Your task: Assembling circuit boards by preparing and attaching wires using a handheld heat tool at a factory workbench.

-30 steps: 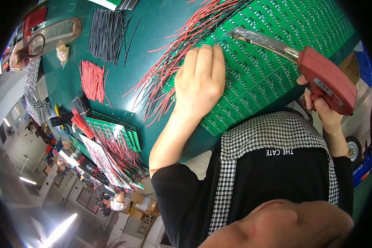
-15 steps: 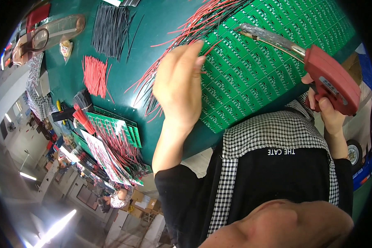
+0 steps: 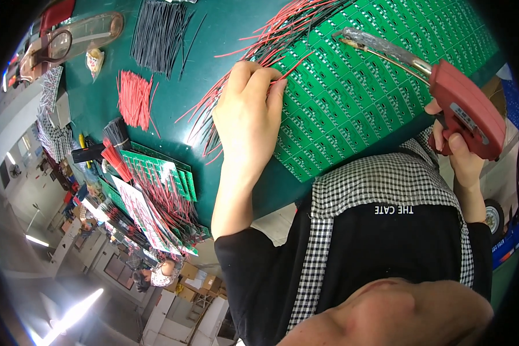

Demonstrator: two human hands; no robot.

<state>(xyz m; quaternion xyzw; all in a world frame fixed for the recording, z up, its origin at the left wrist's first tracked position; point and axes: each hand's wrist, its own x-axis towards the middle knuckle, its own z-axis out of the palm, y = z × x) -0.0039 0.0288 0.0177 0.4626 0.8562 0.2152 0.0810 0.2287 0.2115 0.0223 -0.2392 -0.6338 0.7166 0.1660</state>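
My left hand [image 3: 245,118] is over the left edge of a green sheet of small circuit boards [image 3: 352,115]. Its thumb and fingers pinch a thin red wire [image 3: 299,63], whose free end slants up over the boards. Loose red and black wires [image 3: 277,34] lie along the sheet's far left edge, partly under this hand. On the right, my right hand [image 3: 466,161] grips the handle of a red soldering gun [image 3: 470,109]. The gun's tip [image 3: 341,33] points left above the far part of the sheet. I cannot tell whether it touches a board.
Cut black wires [image 3: 158,37] and a red wire bundle [image 3: 135,99] lie on the green tabletop [image 3: 184,86] at left. Nearer stand stacked boards with wires [image 3: 161,179]. A clear plastic container [image 3: 92,34] lies far left. Another person [image 3: 158,275] is in the background.
The fingers of my left hand have curled down, and the red wire in them has shifted slightly. The soldering gun has moved a little to the right in view.
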